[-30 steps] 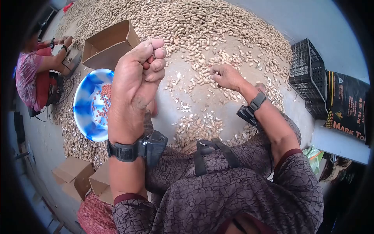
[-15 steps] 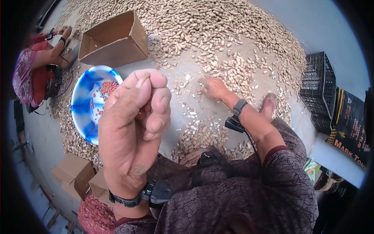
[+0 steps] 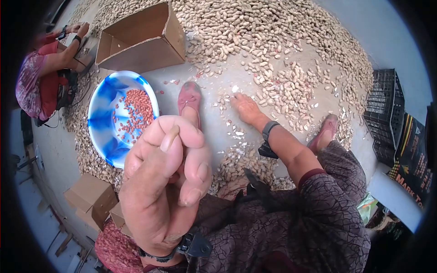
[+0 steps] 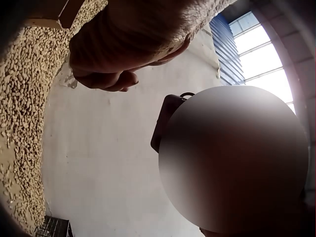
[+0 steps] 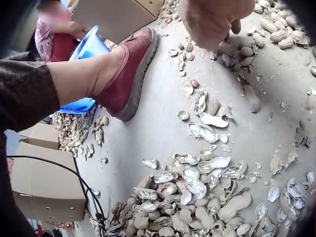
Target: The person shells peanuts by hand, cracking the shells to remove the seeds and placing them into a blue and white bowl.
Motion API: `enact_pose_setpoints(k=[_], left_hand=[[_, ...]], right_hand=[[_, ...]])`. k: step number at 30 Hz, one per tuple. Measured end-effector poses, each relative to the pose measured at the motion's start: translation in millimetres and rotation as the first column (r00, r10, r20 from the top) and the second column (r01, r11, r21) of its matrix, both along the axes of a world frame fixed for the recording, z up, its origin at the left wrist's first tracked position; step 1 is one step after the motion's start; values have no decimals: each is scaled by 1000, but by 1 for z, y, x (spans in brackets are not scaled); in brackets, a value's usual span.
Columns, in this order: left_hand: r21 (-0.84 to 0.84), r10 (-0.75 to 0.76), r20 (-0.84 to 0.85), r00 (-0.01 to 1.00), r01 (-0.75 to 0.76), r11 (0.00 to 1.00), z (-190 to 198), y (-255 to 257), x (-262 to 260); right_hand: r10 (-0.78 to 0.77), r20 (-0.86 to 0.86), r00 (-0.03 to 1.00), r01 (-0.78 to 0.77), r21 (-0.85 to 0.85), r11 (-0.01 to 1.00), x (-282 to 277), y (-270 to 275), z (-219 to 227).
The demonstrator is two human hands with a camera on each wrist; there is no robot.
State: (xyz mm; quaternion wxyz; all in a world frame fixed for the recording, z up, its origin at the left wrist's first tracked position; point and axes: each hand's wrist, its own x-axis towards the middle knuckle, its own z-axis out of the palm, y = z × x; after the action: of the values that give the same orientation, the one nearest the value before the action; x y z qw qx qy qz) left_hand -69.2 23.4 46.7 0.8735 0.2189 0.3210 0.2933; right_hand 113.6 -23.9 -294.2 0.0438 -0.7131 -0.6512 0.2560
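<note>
Raised close to the head camera, my left hand (image 3: 166, 177) is curled with the thumb against the bent index finger. Its fingers fold over red peanut kernels that showed in the earlier frames and are now mostly hidden in the palm. The left wrist view shows the back of this hand (image 4: 133, 39) with its fingers bent. My right hand (image 3: 246, 108) reaches down to the floor, fingers extended beside scattered unshelled peanuts (image 3: 291, 88). In the right wrist view, that hand (image 5: 215, 19) is over a few peanuts (image 5: 247, 61), its fingertips partly hidden.
A blue-and-white basin (image 3: 98, 125) with red kernels stands left, behind it an open carton (image 3: 145, 57). A large peanut heap (image 3: 255, 22) spreads across the back. Empty shells (image 5: 192, 182) lie near my feet. A black crate (image 3: 387, 109) stands right; another person (image 3: 34, 91) crouches far left.
My left hand has risen closer to the head camera, its palm turned more toward me. My right hand has shifted left and lower to the floor, its fingers straighter. The view has tilted.
</note>
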Motion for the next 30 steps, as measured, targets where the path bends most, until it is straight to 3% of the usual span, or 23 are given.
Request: enact_pose_setpoints(k=[4, 12, 14, 15, 16, 17, 18, 19, 21, 23, 24, 25, 26, 27, 28, 30], left_hand=[[-6, 9, -47, 999, -10, 1000, 1, -1, 1], [37, -58, -62, 996, 60, 998, 1, -6, 11], [17, -64, -58, 996, 66, 998, 1, -6, 11], [14, -69, -55, 996, 70, 997, 2, -7, 11], [27, -78, -45, 996, 79, 997, 1, -7, 11], [38, -86, -36, 996, 87, 995, 1, -8, 12], [33, -90, -34, 995, 91, 995, 0, -9, 12], [42, -92, -43, 995, 94, 995, 0, -10, 12], [54, -99, -49, 994, 101, 993, 0, -11, 13], [64, -97, -44, 994, 99, 993, -1, -12, 16], [63, -98, -45, 994, 100, 993, -2, -13, 17], [69, -112, -53, 992, 116, 991, -2, -13, 18], [76, -126, -62, 990, 131, 988, -2, -13, 19], [78, -126, -64, 990, 130, 988, -3, -14, 20], [69, -126, -80, 989, 132, 989, -3, -15, 22], [60, -126, -102, 987, 132, 989, -3, -16, 25]], right_hand=[[-137, -14, 991, 137, 0, 991, 6, 1, -4], [-176, 21, 984, 176, -2, 984, -4, -7, -7], [-356, -211, 910, 361, -15, 932, -9, -15, -22], [-472, -277, 837, 468, -86, 880, -9, -17, -16], [-477, -272, 836, 472, -89, 877, -4, -21, -10], [-666, -547, 507, 584, -351, 732, 5, -27, -4], [-761, -647, 57, 541, -620, 568, 15, -32, 3], [-763, -644, 55, 544, -622, 564, 25, -41, 0], [-691, -666, -282, 622, -675, 396, 50, -58, -6], [-771, -637, 13, 777, -479, 409, 71, -70, 0], [-771, -637, 12, 777, -479, 408, 79, -75, -5], [-766, -567, 303, 852, -199, 484, 86, -81, -15], [-730, -404, 551, 818, 89, 568, 92, -85, -24], [-718, -315, 621, 775, 108, 623, 95, -85, -23], [-716, -319, 621, 774, 107, 623, 96, -84, -24], [-597, 13, 802, 592, 101, 799, 97, -81, -22]])
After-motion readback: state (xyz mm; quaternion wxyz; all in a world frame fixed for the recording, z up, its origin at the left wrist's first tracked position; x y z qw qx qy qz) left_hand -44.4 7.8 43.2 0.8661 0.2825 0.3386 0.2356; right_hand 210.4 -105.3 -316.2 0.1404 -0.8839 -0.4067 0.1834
